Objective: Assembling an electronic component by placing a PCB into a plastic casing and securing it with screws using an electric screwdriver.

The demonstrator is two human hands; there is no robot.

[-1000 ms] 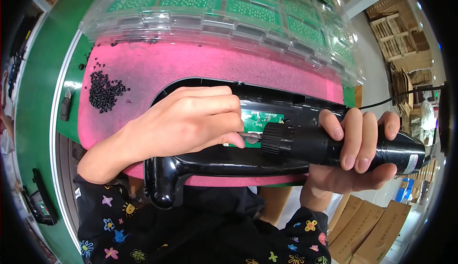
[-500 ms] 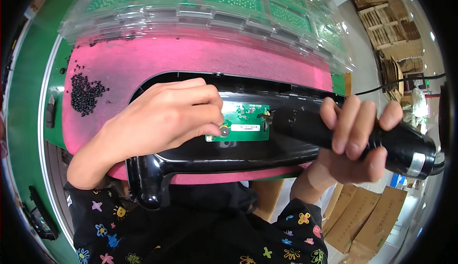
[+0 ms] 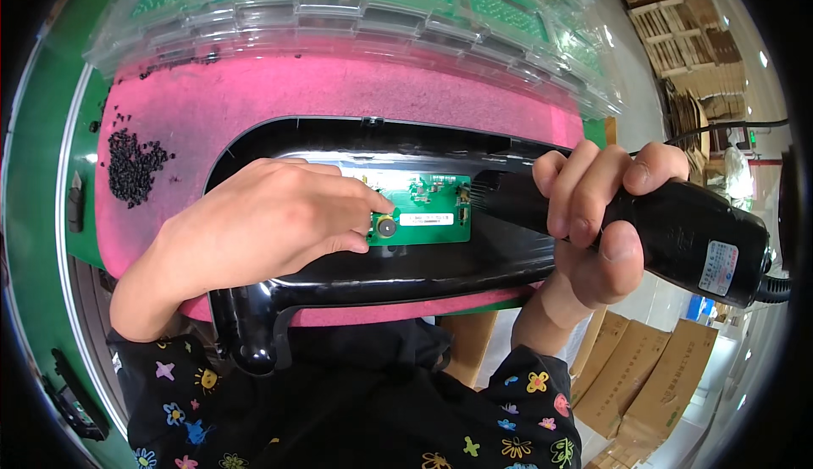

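A green circuit board (image 3: 423, 233) with a white label strip and a small round component lies inside a glossy black curved housing (image 3: 440, 281). My left hand (image 3: 279, 219) rests over the housing's left part, fingers curled. Its index fingertip and thumb close around the board's left end. My right hand (image 3: 601, 215) wraps round a black corded electric screwdriver (image 3: 677, 227), held nearly level and pointing left. The tool's front end meets the board's right edge, beside a small connector. Its exact tip is hard to make out there.
A pink mat (image 3: 195, 113) lies under the housing. Small black screws (image 3: 135, 168) are heaped at its left. Stacked clear plastic trays (image 3: 356, 24) with green boards line the back. A dark knife-like tool (image 3: 75, 202) lies far left; cardboard boxes (image 3: 631, 367) stand lower right.
My left index finger has stretched out onto the board, and the thumb has drawn back left. The screwdriver has turned in my right hand, bringing its label into view. The whole view has shifted slightly.
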